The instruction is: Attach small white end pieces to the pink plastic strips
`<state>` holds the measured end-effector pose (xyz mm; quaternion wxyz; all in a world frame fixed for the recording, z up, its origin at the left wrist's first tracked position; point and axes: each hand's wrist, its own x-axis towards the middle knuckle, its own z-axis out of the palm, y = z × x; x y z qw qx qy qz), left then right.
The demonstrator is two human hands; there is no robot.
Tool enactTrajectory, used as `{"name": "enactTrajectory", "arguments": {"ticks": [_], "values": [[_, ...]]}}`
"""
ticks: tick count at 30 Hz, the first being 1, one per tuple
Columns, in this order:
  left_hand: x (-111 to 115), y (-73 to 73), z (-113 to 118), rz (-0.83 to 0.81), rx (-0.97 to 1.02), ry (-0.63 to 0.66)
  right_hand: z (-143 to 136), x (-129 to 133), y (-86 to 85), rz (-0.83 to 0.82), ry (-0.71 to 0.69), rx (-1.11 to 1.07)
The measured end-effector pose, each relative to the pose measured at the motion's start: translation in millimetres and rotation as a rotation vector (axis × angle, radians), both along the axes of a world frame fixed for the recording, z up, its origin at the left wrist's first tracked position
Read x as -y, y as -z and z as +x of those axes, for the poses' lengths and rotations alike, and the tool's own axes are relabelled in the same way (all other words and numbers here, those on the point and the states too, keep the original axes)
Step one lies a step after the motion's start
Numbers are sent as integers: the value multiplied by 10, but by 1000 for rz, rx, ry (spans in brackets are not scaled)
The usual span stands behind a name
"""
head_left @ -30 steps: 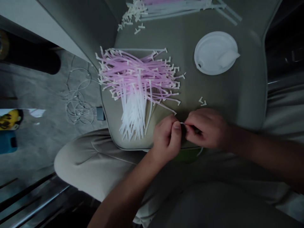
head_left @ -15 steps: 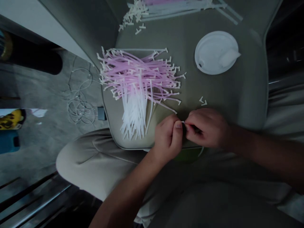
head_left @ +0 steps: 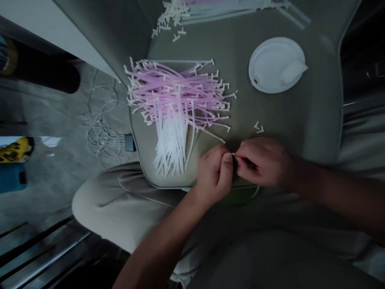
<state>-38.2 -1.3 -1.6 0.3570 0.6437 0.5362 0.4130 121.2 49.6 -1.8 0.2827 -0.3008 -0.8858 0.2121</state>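
Observation:
My left hand (head_left: 214,170) is closed, its thumb pressed against the curled index finger. Facing it, my right hand (head_left: 263,162) is closed in a pinch. Between the fingertips shows a short bit of thin white tube (head_left: 233,154); most of it is hidden by the fingers. Below my right hand a thin white strand (head_left: 256,192) hangs past the seat edge; I cannot tell whether it is the same piece. Left of my hands lies a pile of pink tubes (head_left: 180,90) with small white angled connectors on their ends, and a bundle of white tubes (head_left: 171,144) over it.
On the grey chair seat (head_left: 279,112) a white dish (head_left: 264,52) holds a white piece. Two small angled connectors (head_left: 258,127) lie behind my right hand. Loose T-shaped connectors (head_left: 174,16) and more tubes (head_left: 222,14) are at the back. A coiled cable (head_left: 104,132) is on the floor.
The whole view has shifted slightly. Both hands keep the same closed grip around the small white piece, with slightly more of it showing between them.

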Motion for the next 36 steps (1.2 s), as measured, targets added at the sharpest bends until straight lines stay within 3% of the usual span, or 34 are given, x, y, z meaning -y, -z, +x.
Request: {"name": "enactTrajectory", "arguments": {"ticks": [36], "values": [[-6, 19, -12, 22, -49, 11, 20, 7, -8, -82, 3, -25]]}}
